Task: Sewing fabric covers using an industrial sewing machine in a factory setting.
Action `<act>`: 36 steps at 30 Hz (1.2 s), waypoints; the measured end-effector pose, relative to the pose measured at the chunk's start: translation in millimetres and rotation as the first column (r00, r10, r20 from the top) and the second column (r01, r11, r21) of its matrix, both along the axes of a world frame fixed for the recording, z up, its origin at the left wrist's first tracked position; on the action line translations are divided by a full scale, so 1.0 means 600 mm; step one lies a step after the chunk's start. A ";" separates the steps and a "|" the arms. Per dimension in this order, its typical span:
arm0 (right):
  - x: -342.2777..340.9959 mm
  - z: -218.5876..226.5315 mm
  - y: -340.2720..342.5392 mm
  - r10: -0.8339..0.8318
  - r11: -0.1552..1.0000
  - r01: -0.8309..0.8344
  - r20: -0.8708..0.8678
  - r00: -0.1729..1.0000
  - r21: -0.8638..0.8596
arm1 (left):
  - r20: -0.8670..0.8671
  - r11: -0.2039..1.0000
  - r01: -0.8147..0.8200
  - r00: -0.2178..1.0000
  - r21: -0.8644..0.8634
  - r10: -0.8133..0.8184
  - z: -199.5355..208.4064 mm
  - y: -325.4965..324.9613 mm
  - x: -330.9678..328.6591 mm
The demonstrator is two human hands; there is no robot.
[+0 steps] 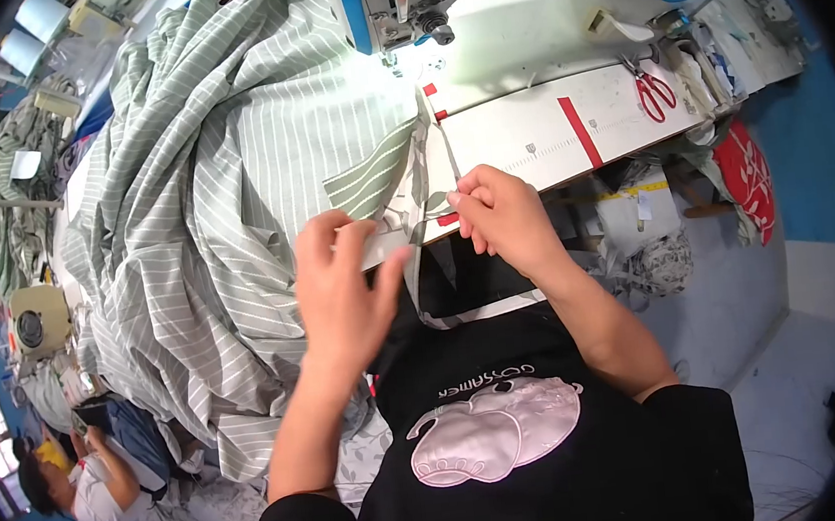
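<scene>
A large green-grey fabric with white stripes (276,144) spreads over the left of the sewing table, one end lying close to the machine's needle area. My right hand (502,214) is closed in a pinch on a narrow fabric strip (452,147) at the table's front edge. The strip runs up toward the needle, and a pale loop hangs down over my lap. Beside the fabric's folded corner, my left hand (339,283) is open, its thumb and fingers apart, with nothing visibly held. Whether its fingertips touch the fabric is unclear.
A white and blue sewing machine (514,10) stands at the back. Red-handled scissors (656,97) lie on the white tabletop (516,135) at the right, past a red tape stripe. Cloth pieces (661,262) hang or lie below the right edge. Another person (103,487) sits at far lower left.
</scene>
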State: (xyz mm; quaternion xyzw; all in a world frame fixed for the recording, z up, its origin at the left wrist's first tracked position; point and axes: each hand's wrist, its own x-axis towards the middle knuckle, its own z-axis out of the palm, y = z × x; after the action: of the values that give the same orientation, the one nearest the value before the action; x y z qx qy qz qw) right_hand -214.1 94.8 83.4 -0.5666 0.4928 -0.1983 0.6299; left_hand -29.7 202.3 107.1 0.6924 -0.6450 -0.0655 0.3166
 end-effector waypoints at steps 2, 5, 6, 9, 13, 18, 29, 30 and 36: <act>-0.001 -0.011 -0.002 0.001 1.000 -0.001 0.019 1.000 -0.011 | 0.033 1.000 -0.004 0.999 -0.025 0.004 -0.016 -0.016 -0.028; -0.001 -0.023 -0.009 0.014 0.999 -0.011 0.060 0.998 -0.044 | 0.085 0.998 -0.059 0.995 0.019 0.057 -0.044 -0.036 -0.043; -0.002 -0.026 -0.012 0.010 1.000 -0.009 0.100 0.995 -0.013 | 0.091 0.998 -0.057 0.994 0.021 0.054 -0.049 -0.040 -0.041; -0.004 -0.033 -0.016 -0.002 0.999 -0.007 0.188 0.982 0.050 | -0.204 0.996 -0.072 0.976 0.055 0.081 -0.052 -0.044 -0.037; -0.009 -0.035 -0.017 -0.015 0.999 -0.002 0.305 0.952 0.053 | -0.372 0.949 -0.079 0.907 0.305 0.195 0.013 -0.023 -0.061; -0.018 -0.012 -0.020 -0.056 0.959 -0.068 0.420 0.906 0.276 | -0.056 0.995 0.077 0.996 0.059 -0.074 -0.006 -0.021 -0.114; -0.024 -0.016 -0.013 -0.232 0.878 -0.037 0.492 0.839 0.476 | -0.933 0.953 -0.092 0.196 0.289 0.301 -0.043 -0.018 -0.139; -0.024 -0.017 -0.012 -0.211 0.886 -0.051 0.499 0.841 0.460 | -0.934 0.953 -0.093 0.192 0.288 0.301 -0.039 -0.023 -0.139; -0.040 -0.003 -0.020 -0.185 0.908 -0.058 0.522 0.833 0.414 | -0.767 0.954 0.053 -0.582 0.295 0.269 -0.031 -0.080 -0.128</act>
State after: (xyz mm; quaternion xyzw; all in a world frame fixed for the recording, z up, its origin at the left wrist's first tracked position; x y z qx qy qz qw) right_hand -238.3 83.0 81.3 -0.3220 0.3402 -0.2651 0.8428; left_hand -106.6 154.4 88.3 0.3593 0.0796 -0.6601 0.6549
